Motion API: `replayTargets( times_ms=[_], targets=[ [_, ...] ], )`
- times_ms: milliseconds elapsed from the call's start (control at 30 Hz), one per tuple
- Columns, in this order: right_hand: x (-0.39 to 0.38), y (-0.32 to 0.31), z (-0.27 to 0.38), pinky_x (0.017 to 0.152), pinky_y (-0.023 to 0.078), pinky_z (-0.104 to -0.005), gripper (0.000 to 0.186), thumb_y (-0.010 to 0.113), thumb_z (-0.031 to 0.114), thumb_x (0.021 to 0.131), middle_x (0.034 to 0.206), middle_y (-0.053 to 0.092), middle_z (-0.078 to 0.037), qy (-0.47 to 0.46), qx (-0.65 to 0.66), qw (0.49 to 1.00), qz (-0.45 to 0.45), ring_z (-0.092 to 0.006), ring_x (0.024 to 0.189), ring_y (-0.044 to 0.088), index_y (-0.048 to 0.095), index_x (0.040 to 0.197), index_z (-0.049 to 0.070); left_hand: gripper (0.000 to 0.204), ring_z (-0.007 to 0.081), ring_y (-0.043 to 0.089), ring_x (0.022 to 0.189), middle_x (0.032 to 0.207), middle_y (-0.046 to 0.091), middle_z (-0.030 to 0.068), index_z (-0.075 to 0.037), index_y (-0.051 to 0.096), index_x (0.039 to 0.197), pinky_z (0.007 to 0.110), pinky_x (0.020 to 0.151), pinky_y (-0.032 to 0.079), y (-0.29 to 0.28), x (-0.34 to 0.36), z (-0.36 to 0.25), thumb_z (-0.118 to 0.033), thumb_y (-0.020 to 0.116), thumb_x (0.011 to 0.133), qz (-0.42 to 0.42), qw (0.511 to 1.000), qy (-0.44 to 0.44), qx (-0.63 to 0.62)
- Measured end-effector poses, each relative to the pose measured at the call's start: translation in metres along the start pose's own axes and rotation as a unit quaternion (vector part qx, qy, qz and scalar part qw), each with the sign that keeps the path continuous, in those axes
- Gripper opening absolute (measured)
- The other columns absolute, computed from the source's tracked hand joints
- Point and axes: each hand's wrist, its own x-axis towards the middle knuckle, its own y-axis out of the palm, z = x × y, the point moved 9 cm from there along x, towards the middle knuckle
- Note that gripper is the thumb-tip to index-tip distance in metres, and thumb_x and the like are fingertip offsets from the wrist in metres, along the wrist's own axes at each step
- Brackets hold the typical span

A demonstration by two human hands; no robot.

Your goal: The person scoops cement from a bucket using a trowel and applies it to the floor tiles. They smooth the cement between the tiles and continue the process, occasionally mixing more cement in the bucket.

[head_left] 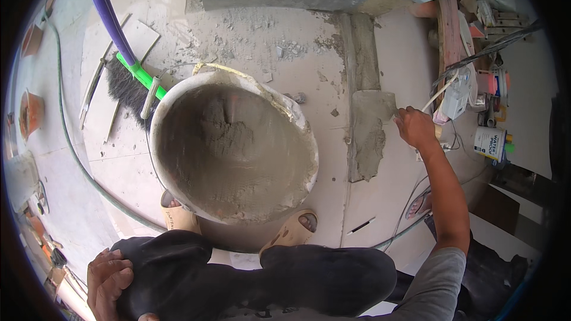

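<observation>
My right hand is closed around the handle of a trowel, which the fingers mostly hide. The trowel's blade, coated in grey, lies flat on a long strip of wet mortar along a joint between the pale floor tiles. Smeared mortar continues on the near side of the blade. My left hand rests on my left knee with its fingers bent over the dark trousers, holding nothing. Between my feet stands a large round bucket, its inner wall caked with grey mortar and more mortar lying inside.
A broom with a purple handle and dark bristles lies beyond the bucket. A green hose curves along the left. Tools and containers, including a white tub, crowd the right. Another person's foot is beside my right arm.
</observation>
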Motion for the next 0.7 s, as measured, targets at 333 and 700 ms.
replayTargets(
  times_ms=[333,700],
  targets=[
    [0.117,-0.046,-0.022,0.082,0.053,-0.0453,0.027,0.057,0.027,0.091,0.097,0.067,-0.017,0.044,-0.024,0.998,-0.04,-0.0363,0.091,0.066,0.066,0.098,0.003,0.06,0.0407,0.059,0.108,0.113,0.063,0.0252,0.011,0.059,0.115,0.051,0.096,0.045,-0.009,-0.009,-0.008,-0.045,0.055,0.094,-0.005,0.998,-0.053,0.033],
    [0.178,-0.043,-0.049,0.09,0.05,-0.0449,0.04,0.056,0.032,0.091,0.113,0.065,-0.025,0.128,0.129,0.982,-0.053,-0.0387,0.105,0.063,0.065,0.11,-0.003,0.059,0.0403,0.06,0.109,0.115,0.064,0.0239,0.009,0.06,0.117,0.05,0.096,0.046,-0.002,-0.019,-0.025,-0.045,0.052,0.096,-0.019,0.998,-0.019,0.064]
  ],
)
